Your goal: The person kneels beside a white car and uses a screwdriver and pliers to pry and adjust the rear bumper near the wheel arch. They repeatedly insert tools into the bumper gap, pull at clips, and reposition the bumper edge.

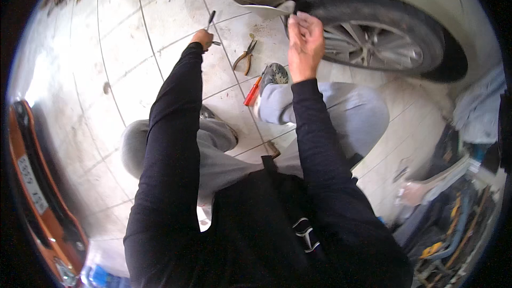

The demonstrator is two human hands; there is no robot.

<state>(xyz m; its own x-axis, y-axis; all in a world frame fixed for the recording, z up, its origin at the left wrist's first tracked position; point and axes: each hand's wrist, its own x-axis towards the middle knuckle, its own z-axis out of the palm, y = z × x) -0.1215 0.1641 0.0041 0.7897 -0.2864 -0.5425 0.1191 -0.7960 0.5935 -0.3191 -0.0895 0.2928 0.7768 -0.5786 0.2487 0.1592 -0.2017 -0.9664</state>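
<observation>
My left hand [202, 38] is stretched out over the tiled floor, closed around a slim dark tool [212, 17]. One black end sticks up beyond the fist and another dark part shows beside it; its exact kind is not clear. My right hand [305, 45] is raised beside the car wheel [373, 42], fingers bent and drawn together, slightly blurred. Its fingertips are close to the loose pale edge of the car's body panel [269, 9] at the front of the tyre. Whether they pinch anything is hidden.
Pliers [245, 58] with brown handles and a red-handled screwdriver [253, 92] lie on the floor near my shoe [274, 74]. An orange and black bumper [50, 208] with a plate stands at left. Cluttered tools and parts [448, 224] lie at lower right.
</observation>
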